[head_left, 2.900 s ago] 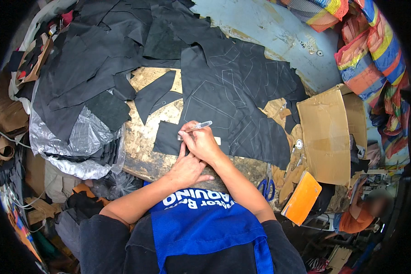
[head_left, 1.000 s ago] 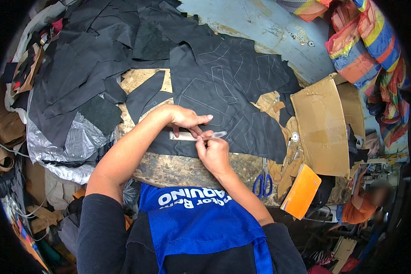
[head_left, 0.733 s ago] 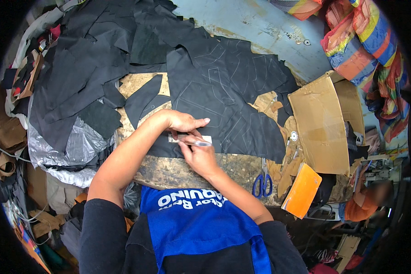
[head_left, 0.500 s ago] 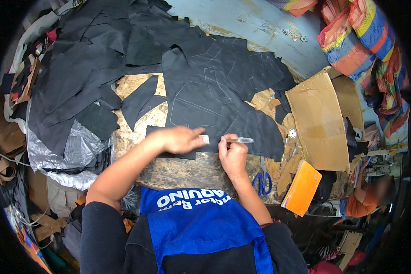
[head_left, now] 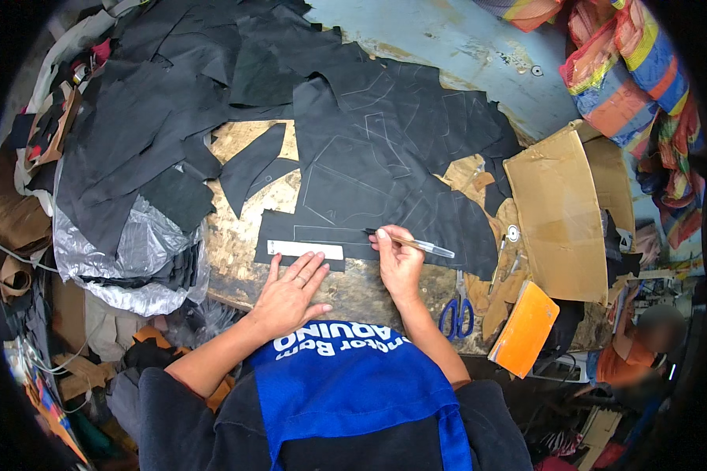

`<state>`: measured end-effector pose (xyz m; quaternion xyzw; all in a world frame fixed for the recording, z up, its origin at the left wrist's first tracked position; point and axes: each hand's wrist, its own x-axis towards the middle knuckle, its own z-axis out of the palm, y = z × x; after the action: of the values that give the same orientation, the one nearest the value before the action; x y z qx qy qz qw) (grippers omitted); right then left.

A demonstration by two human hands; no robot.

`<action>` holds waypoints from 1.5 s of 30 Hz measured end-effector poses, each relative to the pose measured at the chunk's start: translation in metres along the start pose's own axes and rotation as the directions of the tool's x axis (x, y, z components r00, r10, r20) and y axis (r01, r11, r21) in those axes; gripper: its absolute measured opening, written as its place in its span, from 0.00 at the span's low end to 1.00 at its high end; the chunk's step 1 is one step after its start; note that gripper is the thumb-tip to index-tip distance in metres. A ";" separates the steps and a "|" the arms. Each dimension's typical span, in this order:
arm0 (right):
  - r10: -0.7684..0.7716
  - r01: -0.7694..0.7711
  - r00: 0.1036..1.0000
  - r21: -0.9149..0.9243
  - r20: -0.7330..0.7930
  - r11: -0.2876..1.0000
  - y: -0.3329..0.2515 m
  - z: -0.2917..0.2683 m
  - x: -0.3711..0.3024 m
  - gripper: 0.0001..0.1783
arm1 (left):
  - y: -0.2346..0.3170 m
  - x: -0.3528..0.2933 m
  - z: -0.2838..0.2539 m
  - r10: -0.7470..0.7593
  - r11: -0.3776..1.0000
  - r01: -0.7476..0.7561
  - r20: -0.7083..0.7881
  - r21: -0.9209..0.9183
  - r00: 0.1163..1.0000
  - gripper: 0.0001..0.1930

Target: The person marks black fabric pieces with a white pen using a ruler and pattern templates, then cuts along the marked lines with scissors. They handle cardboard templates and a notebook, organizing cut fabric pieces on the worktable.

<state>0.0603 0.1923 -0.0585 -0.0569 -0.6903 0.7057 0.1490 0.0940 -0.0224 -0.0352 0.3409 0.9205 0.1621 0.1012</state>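
A black sheet, leather-like (head_left: 346,177), lies on the worn wooden table with thin pale outlines drawn on it. Along its near edge rests a narrow white strip (head_left: 310,250), and a long rectangular outline shows just beyond it. My left hand (head_left: 291,292) lies flat with fingers spread, its fingertips at the strip's near edge. In my right hand (head_left: 401,263) is a pen (head_left: 434,249) with a clear barrel, gripped between thumb and fingers. Its dark tip points left, over the right part of the rectangle.
Blue-handled scissors (head_left: 456,315) and an orange notebook (head_left: 524,328) lie right of my right forearm. Beyond them stands a cardboard box (head_left: 558,216). Black pieces (head_left: 149,118) pile up at the left over clear plastic (head_left: 145,247). At far right is another person (head_left: 628,357).
My left hand has drawn back toward me, uncovering the white strip and the rectangular outline. My right hand still holds the pen, its tip now turned left. The view has shifted slightly.
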 end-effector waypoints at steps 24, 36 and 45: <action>0.001 0.218 0.717 -0.226 0.698 0.949 -0.026 0.114 0.002 0.07 | -0.003 -0.008 0.018 -0.030 0.992 0.025 -0.045 -0.125 0.999 0.36; -0.113 0.383 0.743 -0.281 0.659 0.880 -0.020 0.122 0.003 0.07 | -0.002 -0.007 0.007 -0.044 0.991 0.055 0.091 -0.119 0.995 0.38; 0.039 0.158 0.931 -0.496 0.363 0.854 -0.035 0.043 -0.001 0.06 | 0.005 0.000 -0.013 -0.056 0.997 0.059 0.081 -0.041 0.995 0.37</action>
<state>0.0537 0.1506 -0.0224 0.0573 -0.8710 0.4875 0.0213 0.0930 -0.0214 -0.0211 0.3181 0.9214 0.1653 0.1497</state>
